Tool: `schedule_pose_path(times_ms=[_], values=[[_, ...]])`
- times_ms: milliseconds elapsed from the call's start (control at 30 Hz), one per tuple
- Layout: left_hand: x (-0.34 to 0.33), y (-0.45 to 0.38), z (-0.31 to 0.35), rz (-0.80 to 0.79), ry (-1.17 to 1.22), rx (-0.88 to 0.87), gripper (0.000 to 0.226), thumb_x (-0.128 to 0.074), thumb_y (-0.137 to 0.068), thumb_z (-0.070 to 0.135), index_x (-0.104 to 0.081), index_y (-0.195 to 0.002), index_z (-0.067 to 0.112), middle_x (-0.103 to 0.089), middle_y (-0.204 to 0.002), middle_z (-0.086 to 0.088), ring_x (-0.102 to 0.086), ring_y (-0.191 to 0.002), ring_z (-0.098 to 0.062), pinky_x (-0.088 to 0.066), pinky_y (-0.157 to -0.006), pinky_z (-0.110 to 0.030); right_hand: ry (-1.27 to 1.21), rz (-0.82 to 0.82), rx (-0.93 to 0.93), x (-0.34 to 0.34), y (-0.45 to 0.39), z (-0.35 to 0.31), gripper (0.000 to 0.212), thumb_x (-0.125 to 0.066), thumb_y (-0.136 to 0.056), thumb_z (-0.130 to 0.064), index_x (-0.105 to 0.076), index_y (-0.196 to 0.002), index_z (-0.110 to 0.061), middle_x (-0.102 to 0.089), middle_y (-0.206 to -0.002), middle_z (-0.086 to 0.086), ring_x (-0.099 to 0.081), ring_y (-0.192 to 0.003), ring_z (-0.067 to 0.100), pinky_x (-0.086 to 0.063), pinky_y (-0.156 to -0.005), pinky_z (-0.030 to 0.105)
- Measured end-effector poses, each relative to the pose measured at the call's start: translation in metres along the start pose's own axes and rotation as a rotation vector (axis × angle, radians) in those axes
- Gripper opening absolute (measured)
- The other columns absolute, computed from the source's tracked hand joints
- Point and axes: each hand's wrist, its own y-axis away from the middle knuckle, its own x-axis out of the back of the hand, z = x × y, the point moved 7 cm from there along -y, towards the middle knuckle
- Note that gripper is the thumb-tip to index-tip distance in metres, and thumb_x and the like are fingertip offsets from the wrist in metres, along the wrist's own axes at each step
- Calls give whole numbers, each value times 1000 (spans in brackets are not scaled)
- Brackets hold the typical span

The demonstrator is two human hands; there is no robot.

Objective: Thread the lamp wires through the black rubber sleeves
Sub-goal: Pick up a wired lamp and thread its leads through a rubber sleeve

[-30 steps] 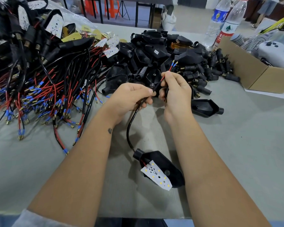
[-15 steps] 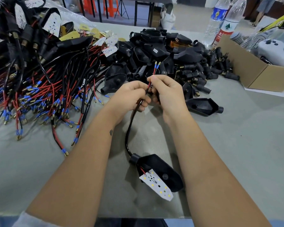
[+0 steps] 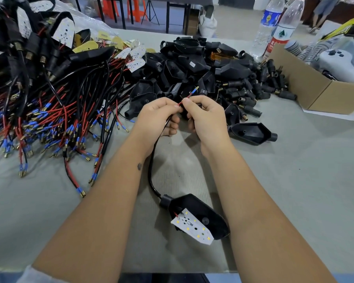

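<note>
Both hands' fingers pinch the red wire (image 3: 187,97); left hand (image 3: 158,117), right hand (image 3: 205,117) — black sleeve between them mostly hidden.

Both forearms enter from the lower edge and converge toward the centre, bare to the wrist; a pale sleeve edge (image 3: 29,275) shows at the left elbow. A small dark mark (image 3: 139,166) lies on the inner left wrist. The left hand (image 3: 157,117) and right hand (image 3: 205,117) meet above the surface, knuckles up, fingers curled. Thumb and forefinger of each hand pinch the wire (image 3: 189,94), their tips almost touching.
</note>
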Motion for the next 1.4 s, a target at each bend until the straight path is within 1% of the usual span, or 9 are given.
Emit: schedule_pose_path(times_ms=[167, 333, 500, 700, 800, 900, 1033, 1200, 1400], values=[[9, -2, -2, 103, 90, 2, 13, -54, -97, 12, -65, -90, 12, -59, -71, -2, -55, -55, -8, -51, -55, -21, 17, -16, -2, -2, 0, 0, 11, -66, -92, -18, -69, -81, -17, -54, -65, -4, -46, -63, 16, -39, -57, 25], [12, -2, -1, 138, 25, -12, 15, -48, -98, 4, -60, -95, 12, -66, -80, -1, -51, -51, -3, -41, -47, -17, 86, -60, 3, -6, 1, 1, 13, -66, -91, -18, -67, -79, -17, -53, -57, -12, -45, -57, 9, -38, -50, 18], [15, -1, 2, 197, -243, -76, 17, -50, -89, 3, -58, -86, 17, -68, -86, -8, -57, -62, -6, -47, -48, -20, 152, -87, 65, -9, 1, -1, 10, -66, -91, -16, -68, -83, -11, -58, -71, -8, -48, -73, 12, -40, -68, 32], [14, -2, 7, 173, -234, -160, 23, -46, -87, 0, -56, -82, 20, -57, -70, -3, -41, -50, -5, -33, -48, -19, 105, -96, -39, -15, 4, 4, 13, -61, -86, -10, -53, -94, -15, -65, -88, 15, -55, -71, 15, -41, -66, 32], [16, -3, 6, 183, -218, -134, 29, -45, -88, 3, -62, -84, 25, -58, -62, 10, -42, -50, -4, -33, -47, -16, 47, -103, -121, -16, 5, 8, 20, -51, -82, -2, -46, -92, -17, -59, -84, 11, -52, -64, 14, -38, -58, 28], [14, -3, 8, 180, -170, -157, 27, -50, -92, 7, -67, -82, 25, -48, -54, 13, -36, -47, -3, -31, -44, -16, 93, -70, -81, -13, 3, 7, 20, -55, -85, -2, -51, -96, -18, -60, -87, 5, -55, -72, 15, -42, -62, 27], [12, -1, 12, 164, -153, -222, 20, -56, -95, 13, -68, -84, 24, -40, -56, 9, -31, -52, -6, -29, -49, -20, 62, -21, 15, -6, 1, 2, 18, -66, -86, -2, -66, -99, -15, -66, -90, 4, -62, -83, 19, -54, -78, 37], [14, 1, 15, 156, -136, -271, 15, -60, -95, 17, -69, -89, 26, -39, -59, 8, -29, -49, -3, -28, -46, -14, -174, 49, -19, 3, -1, 3, 16, -70, -87, -2, -63, -99, -11, -64, -74, -1, -59, -57, 6, -47, -54, 19], [14, 1, 14, 152, -122, -252, 9, -64, -93, 16, -71, -90, 20, -43, -49, 19, -34, -46, -1, -30, -46, -9, -363, 78, -78, 6, -3, 6, 14, -69, -86, 2, -66, -91, -11, -61, -71, 1, -53, -61, 10, -45, -58, 19]])
